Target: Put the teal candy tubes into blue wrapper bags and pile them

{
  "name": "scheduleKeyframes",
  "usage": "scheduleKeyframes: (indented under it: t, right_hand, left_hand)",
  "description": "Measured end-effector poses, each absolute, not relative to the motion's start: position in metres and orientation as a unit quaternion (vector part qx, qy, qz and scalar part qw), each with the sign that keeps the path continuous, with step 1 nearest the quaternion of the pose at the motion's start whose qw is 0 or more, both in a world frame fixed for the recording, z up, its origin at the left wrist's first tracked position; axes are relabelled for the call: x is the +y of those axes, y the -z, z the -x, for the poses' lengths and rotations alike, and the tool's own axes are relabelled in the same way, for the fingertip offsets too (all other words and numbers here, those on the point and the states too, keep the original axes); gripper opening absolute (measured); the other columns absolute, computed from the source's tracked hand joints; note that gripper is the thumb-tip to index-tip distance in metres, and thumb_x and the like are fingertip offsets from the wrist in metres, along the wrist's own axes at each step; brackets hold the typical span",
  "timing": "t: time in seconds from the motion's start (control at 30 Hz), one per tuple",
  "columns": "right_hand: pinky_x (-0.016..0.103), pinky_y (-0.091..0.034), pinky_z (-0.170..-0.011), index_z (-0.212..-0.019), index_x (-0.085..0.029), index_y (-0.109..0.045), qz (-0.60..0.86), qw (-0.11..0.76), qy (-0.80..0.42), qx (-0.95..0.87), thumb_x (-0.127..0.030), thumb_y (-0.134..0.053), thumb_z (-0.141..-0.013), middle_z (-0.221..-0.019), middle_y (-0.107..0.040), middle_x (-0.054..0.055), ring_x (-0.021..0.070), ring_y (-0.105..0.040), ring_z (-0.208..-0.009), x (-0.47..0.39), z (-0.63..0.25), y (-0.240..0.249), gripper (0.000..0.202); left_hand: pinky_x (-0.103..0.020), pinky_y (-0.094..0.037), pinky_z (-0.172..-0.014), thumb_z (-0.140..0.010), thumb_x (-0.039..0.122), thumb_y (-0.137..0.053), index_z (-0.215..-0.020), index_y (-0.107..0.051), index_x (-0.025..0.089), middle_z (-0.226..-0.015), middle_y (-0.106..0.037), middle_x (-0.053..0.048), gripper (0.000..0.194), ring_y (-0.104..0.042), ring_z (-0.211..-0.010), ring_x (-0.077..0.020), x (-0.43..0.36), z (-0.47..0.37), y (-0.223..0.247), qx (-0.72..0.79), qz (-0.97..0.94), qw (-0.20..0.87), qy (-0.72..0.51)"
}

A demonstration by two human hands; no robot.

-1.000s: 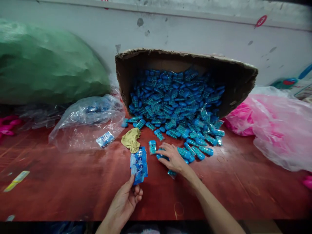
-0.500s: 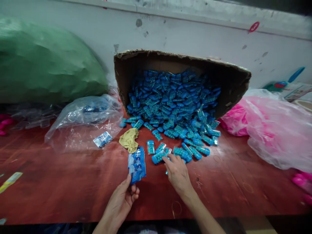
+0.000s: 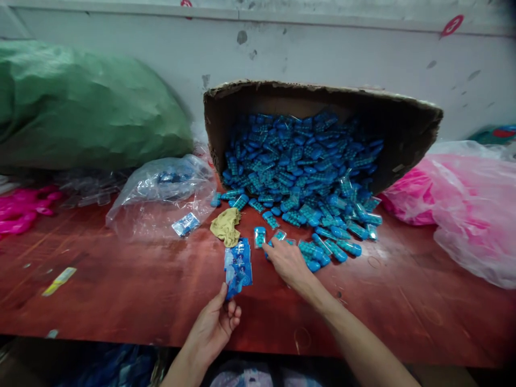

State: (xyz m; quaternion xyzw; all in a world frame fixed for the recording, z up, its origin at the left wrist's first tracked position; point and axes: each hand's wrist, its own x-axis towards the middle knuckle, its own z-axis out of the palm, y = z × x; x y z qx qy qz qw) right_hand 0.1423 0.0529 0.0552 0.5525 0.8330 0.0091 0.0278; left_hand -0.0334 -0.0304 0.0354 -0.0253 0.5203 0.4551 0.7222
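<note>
My left hand (image 3: pixel 213 325) is closed at the near side of the table, thumb pinching the lower end of a fanned stack of blue printed cards (image 3: pixel 238 263). To its right my right hand (image 3: pixel 288 262) reaches palm down with its fingers stretched out. Its index fingertip is close to a small clear container with a blue cap and turquoise beads (image 3: pixel 260 237); whether it touches is unclear. Another small container (image 3: pixel 279 235) lies just beyond the knuckles. Something blue is partly hidden beneath the fingers. A crumpled yellowish cloth (image 3: pixel 226 226) touches the far end of the cards.
A tipped cardboard box (image 3: pixel 415 141) spills many such containers onto the red table (image 3: pixel 133 290). Left are a clear plastic bag (image 3: pixel 133 201), a blue packet (image 3: pixel 186 224) and a large green sack (image 3: pixel 88 113). A pink-filled bag (image 3: pixel 475 209) lies right.
The view has shifted, so the scene sits further right. My right hand has moved left over the nearest containers, toward the single one. My left hand keeps hold of the cards.
</note>
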Motion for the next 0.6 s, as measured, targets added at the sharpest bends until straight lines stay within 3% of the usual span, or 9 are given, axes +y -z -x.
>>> scheduleKeyframes:
  t: [0.17, 0.27, 0.33, 0.4, 0.47, 0.53, 0.6]
  right_hand:
    - [0.027, -0.04, -0.057, -0.083, -0.019, -0.059, -0.546, 0.023, 0.026, 0.837, -0.011, -0.044, -0.083, -0.085, -0.06, 0.008, 0.02, -0.06, -0.075, 0.056, -0.136, -0.056, 0.017]
    - [0.028, -0.041, -0.056, -0.089, -0.017, -0.057, -0.574, 0.012, 0.019, 0.818, -0.011, -0.043, -0.083, -0.086, -0.06, 0.01, 0.0207, -0.061, -0.073, 0.062, -0.144, -0.059, 0.017]
    - [0.028, -0.043, -0.057, -0.096, -0.016, -0.054, -0.611, -0.063, 0.054, 0.787, -0.014, -0.044, -0.083, -0.089, -0.059, 0.01, 0.0203, -0.06, -0.073, 0.061, -0.154, -0.061, 0.017]
    - [0.027, -0.045, -0.054, -0.101, -0.018, -0.051, -0.637, -0.216, 0.196, 0.714, -0.022, -0.045, -0.083, -0.083, -0.059, 0.006, 0.0168, -0.06, -0.066, 0.053, -0.161, -0.062, 0.019]
    - [0.025, -0.047, -0.047, -0.102, -0.02, -0.048, -0.606, -0.364, 0.417, 0.571, -0.031, -0.047, -0.081, -0.07, -0.056, -0.001, 0.0133, -0.056, -0.054, 0.039, -0.163, -0.06, 0.024]
    - [0.024, -0.047, -0.04, -0.101, -0.021, -0.047, -0.541, -0.424, 0.593, 0.419, -0.036, -0.052, -0.076, -0.062, -0.052, -0.005, 0.0115, -0.053, -0.046, 0.023, -0.158, -0.056, 0.03]
    - [0.024, -0.048, -0.037, -0.103, -0.021, -0.047, -0.492, -0.44, 0.676, 0.328, -0.036, -0.057, -0.071, -0.062, -0.053, -0.005, 0.0102, -0.052, -0.044, 0.011, -0.149, -0.052, 0.037]
  left_hand:
    - [-0.016, -0.041, -0.035, -0.08, 0.026, -0.051, -0.064, -0.051, 0.015, -0.04, -0.047, 0.003, 0.019, -0.049, -0.038, -0.0082, -0.031, 0.034, -0.032, 0.523, 0.023, 0.722, -0.453]
    - [-0.016, -0.041, -0.034, -0.078, 0.027, -0.053, -0.063, -0.051, 0.015, -0.04, -0.047, 0.003, 0.02, -0.05, -0.038, -0.0086, -0.031, 0.034, -0.028, 0.528, 0.004, 0.711, -0.464]
    - [-0.016, -0.041, -0.035, -0.076, 0.029, -0.056, -0.06, -0.05, 0.015, -0.04, -0.048, 0.003, 0.022, -0.05, -0.039, -0.0089, -0.032, 0.033, -0.025, 0.525, -0.018, 0.703, -0.479]
    - [-0.017, -0.041, -0.035, -0.072, 0.032, -0.06, -0.059, -0.05, 0.014, -0.04, -0.048, 0.003, 0.024, -0.051, -0.04, -0.0094, -0.032, 0.032, -0.022, 0.518, -0.044, 0.698, -0.493]
    - [-0.017, -0.04, -0.036, -0.068, 0.036, -0.063, -0.06, -0.051, 0.014, -0.041, -0.049, 0.003, 0.027, -0.051, -0.041, -0.0096, -0.031, 0.031, -0.02, 0.51, -0.067, 0.695, -0.502]
    - [-0.017, -0.04, -0.037, -0.065, 0.039, -0.066, -0.061, -0.051, 0.014, -0.041, -0.05, 0.003, 0.029, -0.051, -0.042, -0.0099, -0.03, 0.03, -0.019, 0.509, -0.088, 0.69, -0.507]
    - [-0.018, -0.04, -0.038, -0.064, 0.04, -0.066, -0.061, -0.052, 0.014, -0.041, -0.051, 0.003, 0.03, -0.052, -0.043, -0.0103, -0.03, 0.03, -0.018, 0.513, -0.107, 0.68, -0.512]
